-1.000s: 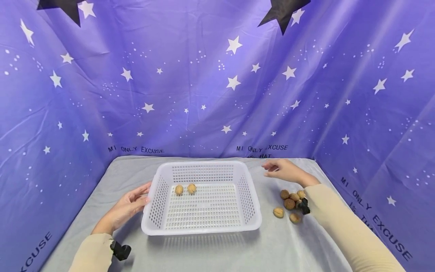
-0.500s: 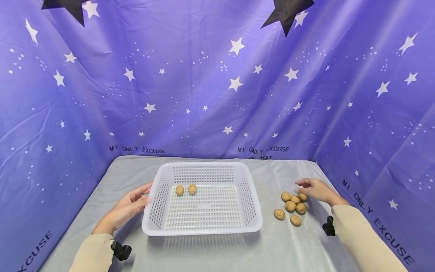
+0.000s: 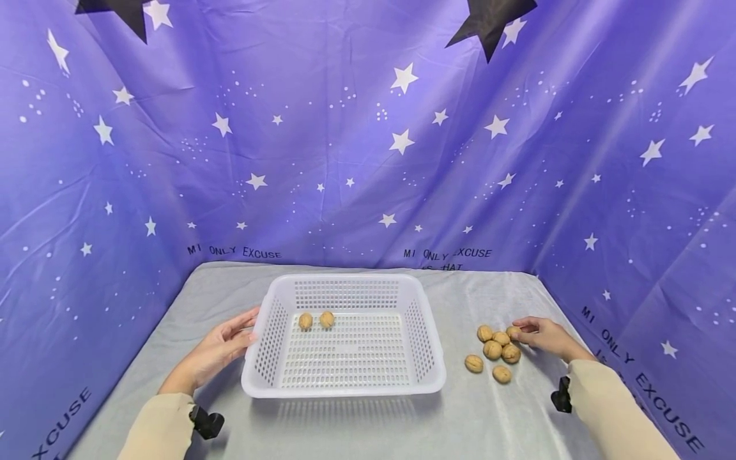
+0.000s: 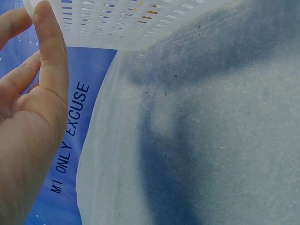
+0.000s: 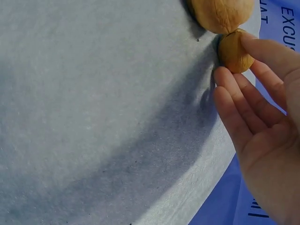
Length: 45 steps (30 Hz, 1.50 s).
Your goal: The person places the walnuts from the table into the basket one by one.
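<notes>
A white plastic basket (image 3: pixel 345 391) with slotted walls sits on the grey cloth. Two walnuts (image 3: pixel 305 321) lie inside it, toward the back left. My left hand (image 3: pixel 211 350) pinches the basket's left rim; the left wrist view shows the thumb (image 4: pixel 50 51) against the rim and fingers behind. Over on the right, my right hand (image 3: pixel 547 337) pinches a walnut (image 5: pixel 233 55) at the back right of a small pile, thumb on one side and fingertips on the other. Several more walnuts (image 3: pixel 492 349) are grouped beside it, with two lying slightly apart in front.
Grey cloth (image 3: pixel 345 431) covers the tabletop. A purple star-patterned curtain (image 3: pixel 322 147) rises behind the table and along both sides. Each wrist carries a small black camera mount (image 3: pixel 561 395).
My right hand has moved from near the basket's right side, rightward and toward me, down to the walnut pile, and now grips a walnut. The left hand stays at the basket rim.
</notes>
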Each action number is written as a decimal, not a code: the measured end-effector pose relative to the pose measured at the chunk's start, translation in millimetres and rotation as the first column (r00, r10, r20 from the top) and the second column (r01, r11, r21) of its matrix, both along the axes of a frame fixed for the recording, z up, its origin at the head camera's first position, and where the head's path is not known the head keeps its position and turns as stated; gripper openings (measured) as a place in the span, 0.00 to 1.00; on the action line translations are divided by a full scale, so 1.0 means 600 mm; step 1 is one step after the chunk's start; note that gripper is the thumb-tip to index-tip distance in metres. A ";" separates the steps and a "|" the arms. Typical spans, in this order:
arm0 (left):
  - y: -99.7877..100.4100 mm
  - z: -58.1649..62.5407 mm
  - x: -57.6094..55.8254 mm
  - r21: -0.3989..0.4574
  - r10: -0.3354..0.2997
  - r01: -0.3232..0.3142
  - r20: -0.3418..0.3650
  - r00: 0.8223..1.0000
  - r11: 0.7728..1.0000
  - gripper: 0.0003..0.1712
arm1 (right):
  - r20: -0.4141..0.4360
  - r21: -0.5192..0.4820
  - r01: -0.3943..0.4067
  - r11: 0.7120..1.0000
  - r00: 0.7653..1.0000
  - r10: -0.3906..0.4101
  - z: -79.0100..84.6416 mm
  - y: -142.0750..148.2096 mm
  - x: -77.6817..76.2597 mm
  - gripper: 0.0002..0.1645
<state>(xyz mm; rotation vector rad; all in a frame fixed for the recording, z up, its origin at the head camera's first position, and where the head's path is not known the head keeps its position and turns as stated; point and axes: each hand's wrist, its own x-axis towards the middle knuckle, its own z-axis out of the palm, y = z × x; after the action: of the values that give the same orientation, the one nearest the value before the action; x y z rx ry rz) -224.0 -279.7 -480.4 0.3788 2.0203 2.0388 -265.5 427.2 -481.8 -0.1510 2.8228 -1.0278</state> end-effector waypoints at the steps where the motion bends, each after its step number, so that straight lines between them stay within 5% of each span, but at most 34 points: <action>1: 0.000 0.000 -0.001 0.002 -0.001 0.001 0.000 1.000 1.000 0.39 | -0.004 0.004 -0.002 1.000 1.000 0.002 -0.001 0.001 0.000 0.27; 10: 0.002 0.004 0.001 0.000 0.009 -0.009 0.007 1.000 1.000 0.39 | -0.083 0.018 -0.061 0.998 0.995 0.062 0.029 -0.011 -0.006 0.26; 26: 0.002 0.007 0.000 0.007 0.009 -0.009 0.010 1.000 1.000 0.39 | -0.249 0.079 -0.193 0.978 0.946 0.207 0.142 -0.124 -0.049 0.24; 37: 0.004 0.007 0.002 0.012 0.000 0.000 -0.001 1.000 1.000 0.39 | -0.225 0.056 -0.284 0.957 0.931 0.289 0.174 -0.233 -0.082 0.20; 45: 0.004 0.002 0.000 -0.001 -0.002 0.002 0.006 1.000 1.000 0.38 | -0.233 0.077 -0.377 0.923 0.893 0.384 0.182 -0.331 -0.101 0.20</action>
<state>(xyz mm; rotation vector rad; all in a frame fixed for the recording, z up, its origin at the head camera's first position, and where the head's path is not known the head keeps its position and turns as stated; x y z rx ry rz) -223.9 -277.3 -478.9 0.3740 2.0168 2.0352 -326.0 228.5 -372.6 -0.8475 2.8409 -0.9275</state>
